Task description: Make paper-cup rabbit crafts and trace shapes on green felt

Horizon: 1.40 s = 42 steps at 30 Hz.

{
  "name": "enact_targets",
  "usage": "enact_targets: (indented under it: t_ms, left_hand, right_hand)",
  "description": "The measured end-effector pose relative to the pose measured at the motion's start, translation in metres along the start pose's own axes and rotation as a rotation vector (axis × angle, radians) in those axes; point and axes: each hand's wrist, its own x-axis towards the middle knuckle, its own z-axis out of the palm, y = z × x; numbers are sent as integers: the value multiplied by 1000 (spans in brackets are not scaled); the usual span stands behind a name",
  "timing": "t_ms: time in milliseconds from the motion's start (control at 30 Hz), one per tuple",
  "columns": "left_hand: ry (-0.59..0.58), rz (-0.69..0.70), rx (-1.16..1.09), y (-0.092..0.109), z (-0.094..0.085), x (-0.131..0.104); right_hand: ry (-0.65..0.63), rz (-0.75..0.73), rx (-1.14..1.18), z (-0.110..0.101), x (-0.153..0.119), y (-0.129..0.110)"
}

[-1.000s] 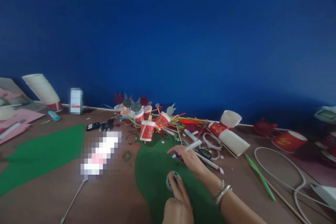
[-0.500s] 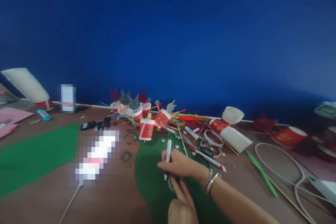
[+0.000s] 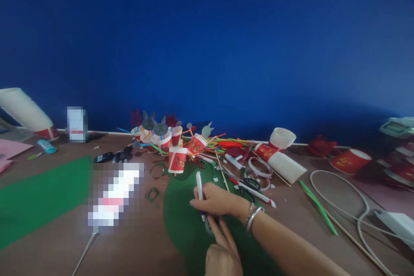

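My right hand (image 3: 215, 199) is closed around a white marker (image 3: 199, 185) held almost upright. The marker's dark tip points down at the rim of a small ring (image 3: 208, 227) that looks like a tape roll. This ring lies on a dark green sheet of paper (image 3: 181, 207). My left hand (image 3: 223, 248) comes in from below, its index and middle fingers stretched forward onto the ring. Its other fingers are curled and partly hidden. Just past the hands lies a pair of black-handled scissors (image 3: 251, 184), with a red-and-white pen (image 3: 258, 196) alongside.
Red paper cups (image 3: 177, 159) with straws and animal-head cutouts stand behind. Stacked cups (image 3: 287, 166) lie to the right near a looped white cable (image 3: 359, 189). A blurred-out bright device (image 3: 116, 194) and another green sheet (image 3: 48, 198) are at left. Green paper scraps (image 3: 152, 194) lie between.
The whole scene has shifted slightly left in view. The marker has tilted, its top leaning further left, while the left fingers stay on the ring.
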Motion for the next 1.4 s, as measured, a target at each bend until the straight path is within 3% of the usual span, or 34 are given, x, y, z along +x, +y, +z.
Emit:
enact_targets:
  t_ms: [467, 800, 1400]
  left_hand:
    - [-2, -12, -19, 1, 6, -1]
    - [90, 51, 34, -4, 5, -3]
    - [-8, 57, -66, -13, -8, 3]
  right_hand:
    - [-28, -84, -188, 0, 6, -2]
    - [17, 20, -147, -2, 3, 4]
    - [377, -14, 4, 4, -20, 34]
